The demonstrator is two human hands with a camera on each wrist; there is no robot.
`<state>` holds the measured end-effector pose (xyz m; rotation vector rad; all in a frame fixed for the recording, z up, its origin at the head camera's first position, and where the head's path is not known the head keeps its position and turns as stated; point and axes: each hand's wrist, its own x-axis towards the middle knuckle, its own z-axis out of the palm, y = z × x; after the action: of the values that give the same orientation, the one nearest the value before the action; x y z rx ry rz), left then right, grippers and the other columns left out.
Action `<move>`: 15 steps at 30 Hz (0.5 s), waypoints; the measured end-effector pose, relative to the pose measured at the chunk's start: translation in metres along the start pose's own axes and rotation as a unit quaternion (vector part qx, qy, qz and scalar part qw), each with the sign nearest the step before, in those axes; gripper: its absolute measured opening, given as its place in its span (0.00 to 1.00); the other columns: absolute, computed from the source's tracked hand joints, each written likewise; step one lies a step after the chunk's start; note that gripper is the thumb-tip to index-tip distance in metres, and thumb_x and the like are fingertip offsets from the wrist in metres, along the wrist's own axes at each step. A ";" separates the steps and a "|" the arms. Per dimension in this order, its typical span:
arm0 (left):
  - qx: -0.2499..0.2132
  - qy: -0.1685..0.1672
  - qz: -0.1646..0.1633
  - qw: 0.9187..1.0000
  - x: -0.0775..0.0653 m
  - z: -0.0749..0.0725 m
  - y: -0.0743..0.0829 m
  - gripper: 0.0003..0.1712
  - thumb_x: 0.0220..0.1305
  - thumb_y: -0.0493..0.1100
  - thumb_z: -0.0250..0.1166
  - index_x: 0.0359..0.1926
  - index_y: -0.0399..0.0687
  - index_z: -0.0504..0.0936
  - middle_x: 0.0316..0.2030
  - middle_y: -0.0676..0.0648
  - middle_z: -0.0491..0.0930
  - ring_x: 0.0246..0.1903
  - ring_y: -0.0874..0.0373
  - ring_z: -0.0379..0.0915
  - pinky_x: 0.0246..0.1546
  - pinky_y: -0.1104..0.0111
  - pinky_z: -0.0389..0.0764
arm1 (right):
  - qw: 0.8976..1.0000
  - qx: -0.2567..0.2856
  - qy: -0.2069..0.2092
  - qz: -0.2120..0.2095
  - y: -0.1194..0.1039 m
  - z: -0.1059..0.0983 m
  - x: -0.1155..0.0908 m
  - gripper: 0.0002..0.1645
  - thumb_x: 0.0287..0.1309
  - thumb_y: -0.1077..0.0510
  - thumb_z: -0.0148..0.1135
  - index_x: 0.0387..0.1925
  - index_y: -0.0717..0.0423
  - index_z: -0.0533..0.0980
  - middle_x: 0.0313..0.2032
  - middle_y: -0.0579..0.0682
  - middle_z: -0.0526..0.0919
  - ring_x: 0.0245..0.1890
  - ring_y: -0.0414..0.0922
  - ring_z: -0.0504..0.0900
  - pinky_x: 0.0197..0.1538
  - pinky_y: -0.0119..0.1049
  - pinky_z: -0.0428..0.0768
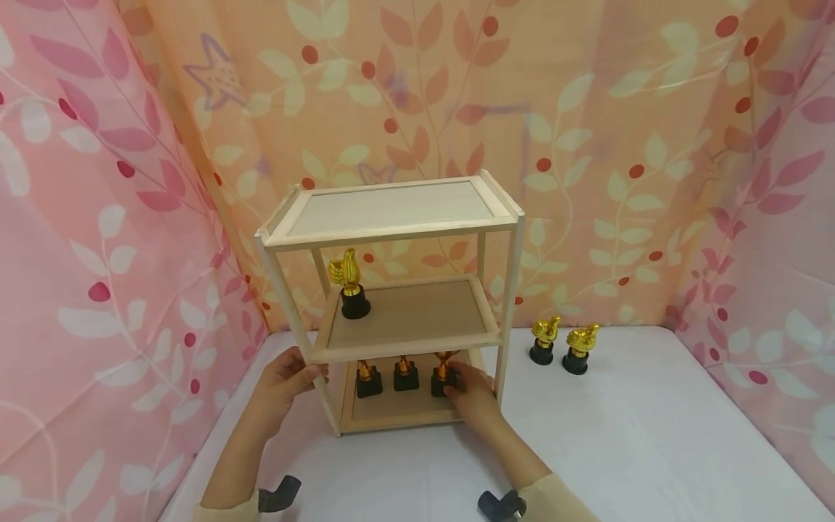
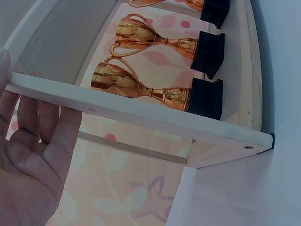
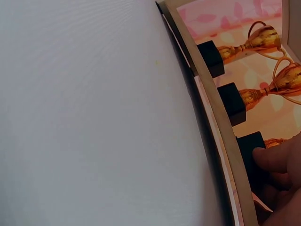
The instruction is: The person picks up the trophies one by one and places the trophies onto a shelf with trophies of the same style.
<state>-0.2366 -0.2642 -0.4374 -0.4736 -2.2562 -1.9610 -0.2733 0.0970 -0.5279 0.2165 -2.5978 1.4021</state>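
A wooden three-tier shelf (image 1: 404,351) stands on the table. On its bottom tier is a row of three golden cup trophies with black bases: a left one (image 2: 141,89), a middle one (image 1: 406,374) and a right one (image 1: 441,380). My right hand (image 1: 478,394) pinches the right trophy's black base, thumb in front, as the right wrist view also shows; its other fingers are partly hidden. My left hand (image 1: 282,380) holds the shelf's front left post (image 2: 141,110), fingers behind it and thumb at its front. A golden thumbs-up trophy (image 1: 352,284) stands at the left of the middle tier.
Two more golden thumbs-up trophies, a nearer one (image 1: 578,349) and a farther one (image 1: 544,341), stand on the white tabletop (image 1: 626,435) right of the shelf. The middle tier and top tier (image 1: 391,208) overhang the cups. Patterned curtains (image 1: 587,181) enclose the back and sides.
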 end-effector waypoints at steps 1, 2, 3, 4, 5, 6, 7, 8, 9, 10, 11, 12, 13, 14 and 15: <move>0.000 0.001 -0.002 1.000 0.000 0.000 0.001 0.07 0.74 0.34 0.60 0.50 0.44 0.76 0.39 0.51 0.85 0.41 0.59 0.85 0.47 0.67 0.85 | 1.000 -0.003 0.002 0.000 0.000 0.000 0.001 0.30 0.60 0.62 0.70 0.65 0.55 0.75 0.64 0.59 0.78 0.69 0.62 0.68 0.69 0.62 0.63; 0.003 -0.001 -0.002 1.000 0.000 0.000 0.001 0.07 0.74 0.34 0.60 0.51 0.44 0.76 0.39 0.52 0.85 0.41 0.59 0.85 0.47 0.67 0.85 | 1.000 -0.006 0.005 -0.003 -0.001 0.000 0.001 0.30 0.60 0.62 0.70 0.65 0.55 0.75 0.64 0.59 0.79 0.69 0.62 0.69 0.69 0.62 0.62; 0.003 -0.001 -0.003 1.000 0.000 -0.001 0.002 0.08 0.74 0.35 0.60 0.51 0.43 0.76 0.39 0.52 0.85 0.41 0.59 0.85 0.48 0.67 0.85 | 1.000 -0.009 0.008 -0.007 -0.001 0.001 0.002 0.31 0.59 0.63 0.70 0.64 0.56 0.75 0.63 0.59 0.79 0.68 0.63 0.69 0.68 0.61 0.60; 0.004 -0.001 -0.003 1.000 0.000 -0.001 0.002 0.08 0.74 0.35 0.60 0.51 0.43 0.76 0.39 0.52 0.85 0.41 0.59 0.85 0.48 0.68 0.85 | 1.000 -0.011 0.011 -0.011 -0.001 0.001 0.002 0.30 0.59 0.63 0.70 0.64 0.56 0.76 0.63 0.60 0.80 0.68 0.63 0.70 0.68 0.62 0.59; 0.003 0.000 -0.003 1.000 0.000 -0.001 0.003 0.08 0.74 0.35 0.60 0.52 0.43 0.76 0.39 0.53 0.85 0.41 0.59 0.85 0.48 0.67 0.85 | 1.000 -0.009 0.014 -0.011 -0.001 0.001 0.003 0.30 0.59 0.63 0.70 0.64 0.56 0.76 0.62 0.59 0.80 0.68 0.63 0.70 0.68 0.61 0.57; 0.002 0.000 -0.004 1.000 0.000 -0.001 0.003 0.08 0.74 0.35 0.60 0.52 0.43 0.76 0.39 0.53 0.85 0.41 0.59 0.85 0.48 0.68 0.85 | 1.000 -0.010 0.016 -0.012 -0.001 0.002 0.003 0.30 0.59 0.63 0.69 0.64 0.57 0.76 0.62 0.60 0.80 0.67 0.63 0.70 0.67 0.61 0.56; 0.002 0.001 -0.004 1.000 0.000 -0.001 0.003 0.08 0.74 0.35 0.61 0.52 0.44 0.76 0.39 0.53 0.85 0.41 0.59 0.85 0.48 0.68 0.85 | 1.000 -0.010 0.017 -0.013 -0.001 0.002 0.004 0.31 0.59 0.63 0.69 0.64 0.57 0.76 0.62 0.60 0.80 0.67 0.63 0.70 0.66 0.61 0.55; 0.001 0.002 -0.005 1.000 0.000 -0.001 0.003 0.08 0.74 0.35 0.61 0.52 0.44 0.76 0.39 0.54 0.85 0.41 0.59 0.85 0.47 0.68 0.85 | 1.000 -0.010 0.018 -0.014 -0.001 0.003 0.004 0.30 0.59 0.64 0.69 0.64 0.57 0.76 0.62 0.60 0.80 0.67 0.64 0.71 0.66 0.61 0.54; -0.001 0.003 -0.005 1.000 0.000 -0.001 0.003 0.08 0.74 0.35 0.61 0.51 0.45 0.77 0.38 0.53 0.85 0.41 0.59 0.85 0.47 0.67 0.85 | 1.000 -0.009 0.017 -0.010 -0.001 0.003 0.004 0.31 0.59 0.63 0.69 0.65 0.57 0.75 0.62 0.60 0.80 0.66 0.63 0.71 0.66 0.61 0.53; -0.001 0.004 -0.005 1.000 0.000 -0.001 0.003 0.08 0.74 0.35 0.61 0.51 0.45 0.77 0.38 0.53 0.85 0.41 0.60 0.85 0.47 0.67 0.85 | 1.000 -0.008 0.017 -0.007 -0.001 0.003 0.005 0.31 0.59 0.63 0.69 0.65 0.57 0.75 0.62 0.60 0.80 0.66 0.63 0.71 0.65 0.61 0.53; -0.002 0.003 -0.005 1.000 0.000 -0.001 0.002 0.08 0.74 0.35 0.61 0.51 0.46 0.77 0.38 0.53 0.85 0.41 0.60 0.85 0.47 0.67 0.86 | 1.000 -0.006 0.015 -0.001 -0.001 0.004 0.005 0.31 0.59 0.63 0.69 0.65 0.56 0.75 0.62 0.60 0.80 0.66 0.63 0.70 0.65 0.60 0.52; -0.002 0.003 -0.005 1.000 -0.001 -0.001 0.002 0.08 0.74 0.35 0.61 0.51 0.46 0.77 0.38 0.53 0.85 0.41 0.60 0.85 0.47 0.67 0.86 | 1.000 -0.006 0.015 0.004 -0.001 0.004 0.006 0.31 0.59 0.63 0.69 0.66 0.55 0.75 0.62 0.60 0.80 0.66 0.63 0.70 0.65 0.60 0.52; -0.002 0.003 -0.005 1.000 -0.001 -0.001 0.001 0.08 0.74 0.35 0.61 0.51 0.46 0.77 0.38 0.53 0.85 0.41 0.60 0.85 0.47 0.67 0.86 | 1.000 -0.007 0.015 0.007 -0.002 0.004 0.006 0.31 0.60 0.63 0.69 0.66 0.55 0.75 0.62 0.60 0.80 0.66 0.62 0.71 0.65 0.60 0.52; -0.002 0.003 -0.006 1.000 -0.001 -0.001 0.001 0.08 0.74 0.35 0.61 0.50 0.45 0.77 0.38 0.53 0.85 0.41 0.59 0.85 0.47 0.67 0.86 | 1.000 -0.008 0.016 0.010 -0.001 0.005 0.007 0.32 0.59 0.63 0.69 0.66 0.55 0.75 0.62 0.60 0.80 0.66 0.62 0.71 0.64 0.60 0.52; -0.001 0.003 -0.007 1.000 0.000 -0.001 0.000 0.08 0.74 0.35 0.61 0.50 0.45 0.77 0.38 0.53 0.85 0.41 0.59 0.85 0.47 0.67 0.85 | 1.000 -0.011 0.017 0.013 -0.002 0.005 0.007 0.32 0.59 0.63 0.69 0.66 0.55 0.75 0.61 0.60 0.80 0.65 0.62 0.71 0.64 0.60 0.52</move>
<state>-0.2362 -0.2650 -0.4372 -0.4524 -2.2589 -1.9687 -0.2805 0.0916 -0.5277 0.1568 -2.5970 1.3716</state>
